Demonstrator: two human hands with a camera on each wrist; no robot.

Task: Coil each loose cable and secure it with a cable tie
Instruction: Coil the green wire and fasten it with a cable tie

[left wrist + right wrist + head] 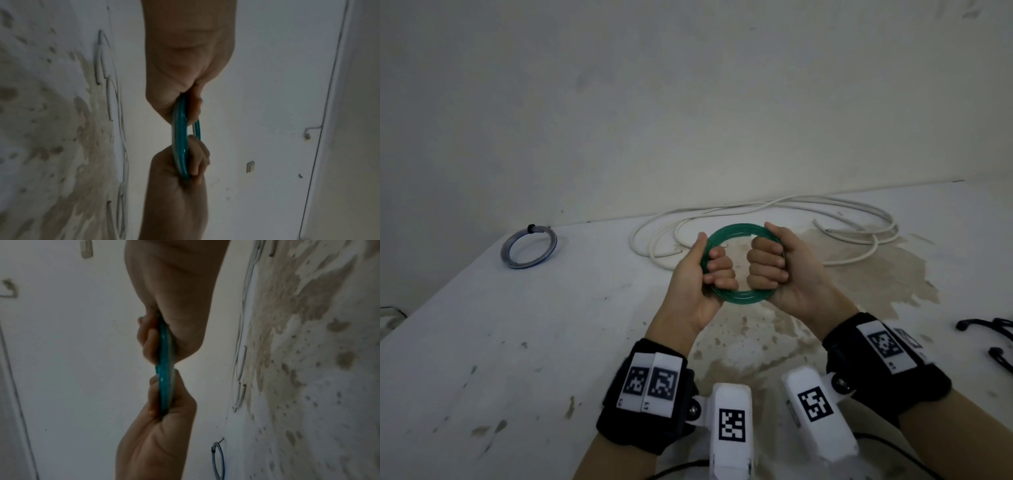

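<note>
You are gripping the green cable coil (738, 297) with left hand (700, 274) and right hand (782, 267) curled round opposite sides; keep loops bunched for the tie.

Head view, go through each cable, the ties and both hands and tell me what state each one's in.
Green cable: coiled, held up, no tie seen.
Blue cable: coiled, tied, lying flat.
White cable: loose, untied.
Black ties: lying unused.
Left hand: gripping green cable.
Right hand: gripping green cable.
</note>
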